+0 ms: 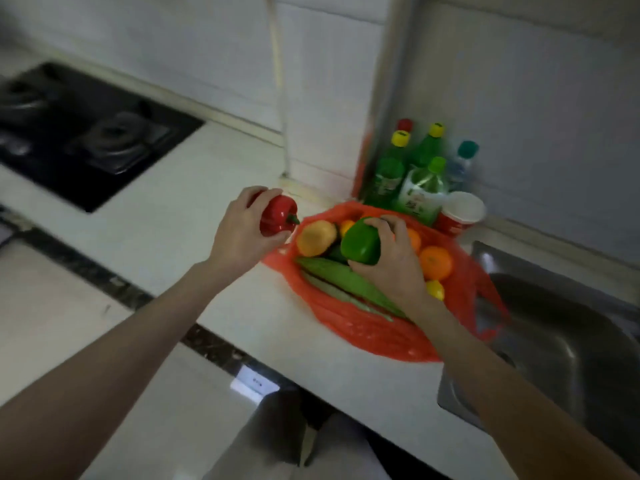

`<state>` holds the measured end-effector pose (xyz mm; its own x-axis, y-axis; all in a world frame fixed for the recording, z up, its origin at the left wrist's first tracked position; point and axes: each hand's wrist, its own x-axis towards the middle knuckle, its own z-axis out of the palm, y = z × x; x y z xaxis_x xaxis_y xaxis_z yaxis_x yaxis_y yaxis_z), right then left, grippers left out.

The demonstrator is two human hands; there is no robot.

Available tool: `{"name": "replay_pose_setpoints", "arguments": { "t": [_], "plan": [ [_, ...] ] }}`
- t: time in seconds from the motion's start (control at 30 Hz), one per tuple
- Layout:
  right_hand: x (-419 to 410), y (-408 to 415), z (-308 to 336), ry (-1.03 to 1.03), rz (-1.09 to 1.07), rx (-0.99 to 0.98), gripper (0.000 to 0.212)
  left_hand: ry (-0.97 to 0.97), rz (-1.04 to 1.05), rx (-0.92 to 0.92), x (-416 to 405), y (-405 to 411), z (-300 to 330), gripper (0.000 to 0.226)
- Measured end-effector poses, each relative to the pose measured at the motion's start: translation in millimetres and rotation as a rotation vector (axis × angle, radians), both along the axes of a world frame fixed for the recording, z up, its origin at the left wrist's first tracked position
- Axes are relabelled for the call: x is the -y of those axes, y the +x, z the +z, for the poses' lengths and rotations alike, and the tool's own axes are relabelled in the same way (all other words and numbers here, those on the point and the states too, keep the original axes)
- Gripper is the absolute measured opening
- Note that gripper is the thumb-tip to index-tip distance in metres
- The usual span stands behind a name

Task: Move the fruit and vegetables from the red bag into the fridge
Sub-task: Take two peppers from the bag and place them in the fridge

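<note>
The left hand (239,233) is gripping a red pepper (277,216) just left of the red bag (363,327); the right hand (391,258) is curling round a green pepper (360,242) inside it; lifting straight up should be avoiding snagging plastic.

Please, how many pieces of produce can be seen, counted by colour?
Red: 1, red pepper in left hand
Green: 3, green pepper in right hand; two long green vegetables
Orange: 2
Yellow: 3
Total: 9
</note>
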<state>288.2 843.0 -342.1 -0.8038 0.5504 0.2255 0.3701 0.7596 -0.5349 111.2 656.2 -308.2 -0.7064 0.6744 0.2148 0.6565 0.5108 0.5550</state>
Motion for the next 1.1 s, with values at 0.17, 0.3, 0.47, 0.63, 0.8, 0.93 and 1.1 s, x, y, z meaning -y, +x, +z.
{"name": "replay_pose_setpoints", "arguments": {
  "t": [0.17,0.3,0.47,0.63,0.8,0.93,1.1],
  "plan": [
    [46.8,-41.9,4.2,-0.024,0.262,-0.025,0.069,-0.041,0.264,-0.038,98.1,0.7,20.1,0.069],
    [91.6,-89.9,28.3,-0.021,0.479,-0.026,0.074,0.004,0.458,-0.070,167.3,5.3,48.1,0.069],
    [170.1,-152.3,75.4,0.048,0.688,-0.112,0.072,0.063,0.635,-0.104,249.4,-2.8,76.2,0.067],
    [262.8,-228.9,110.9,0.126,0.821,-0.198,0.071,0.104,0.777,-0.125,337.1,-46.9,99.4,0.068],
    [355.3,-305.4,131.5,0.144,0.883,-0.250,0.071,0.165,0.893,-0.157,426.3,-93.4,118.8,0.067],
    [426.5,-359.7,139.8,0.141,0.934,-0.281,0.072,0.154,0.969,-0.191,491.1,-119.1,124.0,0.067],
    [503.2,-419.0,141.5,0.099,0.976,-0.296,0.069,0.158,1.011,-0.193,561.2,-162.4,123.8,0.067]
  ]
}}
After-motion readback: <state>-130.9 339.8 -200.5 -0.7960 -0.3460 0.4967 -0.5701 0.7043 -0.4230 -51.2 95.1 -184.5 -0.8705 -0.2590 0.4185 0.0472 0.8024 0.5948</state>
